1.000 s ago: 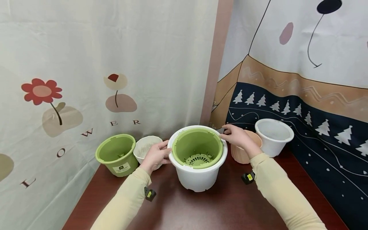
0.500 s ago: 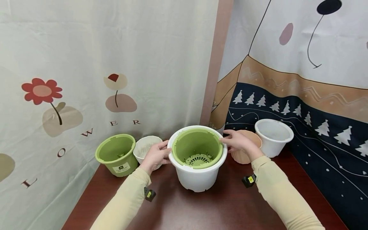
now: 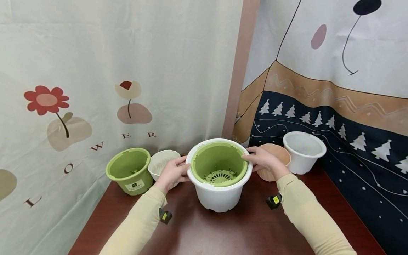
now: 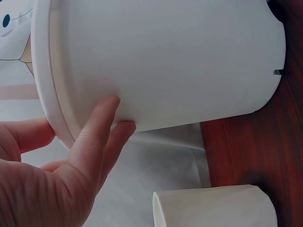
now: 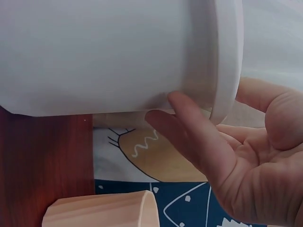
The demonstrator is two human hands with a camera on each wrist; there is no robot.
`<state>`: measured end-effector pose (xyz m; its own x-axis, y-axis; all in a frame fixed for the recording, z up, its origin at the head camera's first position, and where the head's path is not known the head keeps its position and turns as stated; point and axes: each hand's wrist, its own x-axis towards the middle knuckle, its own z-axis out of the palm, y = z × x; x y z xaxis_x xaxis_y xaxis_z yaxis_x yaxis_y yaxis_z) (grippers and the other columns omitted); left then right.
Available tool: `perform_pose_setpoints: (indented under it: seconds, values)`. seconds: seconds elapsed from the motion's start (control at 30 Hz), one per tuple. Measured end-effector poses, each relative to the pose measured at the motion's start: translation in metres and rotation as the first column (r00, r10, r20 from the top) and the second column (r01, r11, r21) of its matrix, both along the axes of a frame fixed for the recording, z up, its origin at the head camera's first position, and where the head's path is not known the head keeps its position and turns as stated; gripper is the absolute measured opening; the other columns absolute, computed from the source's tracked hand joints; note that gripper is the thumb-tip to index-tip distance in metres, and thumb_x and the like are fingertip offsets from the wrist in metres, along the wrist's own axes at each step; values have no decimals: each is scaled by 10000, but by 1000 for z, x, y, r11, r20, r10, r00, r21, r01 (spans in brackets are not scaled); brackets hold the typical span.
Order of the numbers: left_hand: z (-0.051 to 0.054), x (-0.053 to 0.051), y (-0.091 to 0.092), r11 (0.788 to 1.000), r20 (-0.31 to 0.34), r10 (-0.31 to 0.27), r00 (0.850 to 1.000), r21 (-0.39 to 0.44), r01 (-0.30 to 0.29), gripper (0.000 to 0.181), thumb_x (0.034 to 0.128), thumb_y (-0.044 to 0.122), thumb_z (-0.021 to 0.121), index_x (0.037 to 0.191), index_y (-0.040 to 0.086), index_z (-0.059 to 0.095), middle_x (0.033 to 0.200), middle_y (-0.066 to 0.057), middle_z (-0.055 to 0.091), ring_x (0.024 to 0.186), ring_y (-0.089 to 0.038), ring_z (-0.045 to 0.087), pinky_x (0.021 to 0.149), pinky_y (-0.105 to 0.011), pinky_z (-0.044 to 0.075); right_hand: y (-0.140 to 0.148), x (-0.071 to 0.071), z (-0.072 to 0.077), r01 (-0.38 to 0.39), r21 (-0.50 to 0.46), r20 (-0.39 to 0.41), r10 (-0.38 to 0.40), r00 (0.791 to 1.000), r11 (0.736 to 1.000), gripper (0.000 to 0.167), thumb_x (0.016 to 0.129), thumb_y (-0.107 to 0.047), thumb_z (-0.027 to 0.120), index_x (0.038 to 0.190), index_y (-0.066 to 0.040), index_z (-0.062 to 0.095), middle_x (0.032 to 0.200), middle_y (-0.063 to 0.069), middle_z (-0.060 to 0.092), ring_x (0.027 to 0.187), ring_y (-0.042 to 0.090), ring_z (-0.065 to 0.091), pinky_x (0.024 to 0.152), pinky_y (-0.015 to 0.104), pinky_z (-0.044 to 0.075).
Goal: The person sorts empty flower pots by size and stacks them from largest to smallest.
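Steadying the large white pot (image 3: 218, 200) from both sides, I have it mid-bench (image 3: 204, 235), with the inner green pot (image 3: 218, 156) nested in it, mouth up, slotted base showing. My left grip (image 3: 173, 171) and right grip (image 3: 262, 158) are each clamped on the outer rim, thumb at the lip, fingers underneath against the wall. I read that as sensible: the overhanging lip gives the fingers something to catch under, and holding opposite sides should balance the pair. My right thumb tip reaches in by the green rim; I can't tell whether it presses there. The nested pots look upright, but I can't be sure the outer base takes full weight on the bench.

Both forearms reach forward and converge on the rim, wrists turned so the palms face each other across it.

Around them, the labelled green pot (image 3: 127, 164) and small white pot (image 3: 162, 161) stand to the left, the peach pot (image 3: 277, 154) and far white pot (image 3: 301, 163) to the right, which I'd guess leaves my arms working room between.
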<state>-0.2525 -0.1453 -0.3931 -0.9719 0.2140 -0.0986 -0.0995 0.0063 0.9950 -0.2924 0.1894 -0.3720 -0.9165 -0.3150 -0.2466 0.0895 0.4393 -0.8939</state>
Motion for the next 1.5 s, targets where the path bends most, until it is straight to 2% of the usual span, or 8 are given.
perform_pose_setpoints:
  seconds: [0.27, 0.57, 0.8, 1.03, 1.23, 1.43, 1.5]
  values:
    - [-1, 4, -4, 1000, -6, -8, 1000, -9, 8, 533, 1026, 56, 477, 1499, -101, 288, 1348, -371, 483, 978, -293, 666, 819, -497, 578, 0, -1, 0, -8, 23, -33, 8, 999, 1000, 555, 1026, -151, 553, 1445, 136, 329, 1178, 291, 611, 789, 182, 657, 745, 388, 608]
    - [2, 13, -15, 999, -22, 13, 1000, -37, -14, 584, 1029, 69, 483, 1522, -96, 217, 1479, -342, 349, 1179, -443, 562, 873, -501, 555, -1, 1, -3, 14, -6, -39, -14, 999, 1000, 539, 1021, -127, 558, 1437, 140, 341, 1241, 329, 575, 838, 204, 664, 741, 396, 609]
    - [2, 22, -28, 999, -27, 27, 999, -41, -28, 588, 1030, 76, 487, 1528, -82, 219, 1454, -361, 375, 1242, -495, 487, 878, -461, 563, -1, 1, -4, 39, -38, -31, -40, 999, 999, 550, 1022, -123, 555, 1453, 130, 328, 1283, 324, 557, 896, 241, 667, 763, 421, 604]
    - [3, 31, -37, 997, -41, 40, 998, -60, -42, 579, 1030, 91, 503, 1526, -70, 252, 1428, -349, 406, 1220, -479, 513, 858, -443, 575, 2, 2, -7, 53, -80, -16, -54, 998, 995, 567, 1020, -124, 559, 1465, 126, 311, 1343, 333, 518, 937, 251, 661, 785, 424, 599]
    - [5, 38, -45, 996, -40, 58, 998, -62, -60, 578, 1029, 72, 496, 1529, -68, 243, 1442, -358, 391, 1211, -456, 531, 851, -437, 578, 5, 3, -9, 25, -93, -23, -27, 999, 995, 583, 1029, -129, 539, 1474, 141, 276, 1399, 344, 459, 983, 260, 656, 811, 415, 593]
    - [9, 41, -56, 995, -55, 65, 996, -70, -68, 577, 1037, 81, 490, 1536, -54, 235, 1448, -368, 373, 1230, -474, 507, 877, -477, 559, 9, 4, -10, -16, -110, -33, 12, 999, 994, 547, 1039, -111, 507, 1479, 128, 288, 1401, 340, 460, 980, 260, 659, 820, 411, 590]
    - [11, 41, -60, 994, -60, 67, 996, -81, -72, 578, 1041, 87, 491, 1538, -51, 230, 1442, -369, 378, 1220, -439, 531, 877, -476, 558, 9, 4, -10, -16, -121, -31, 12, 999, 993, 544, 1037, -106, 506, 1479, 127, 291, 1401, 341, 461, 962, 249, 663, 814, 404, 592]
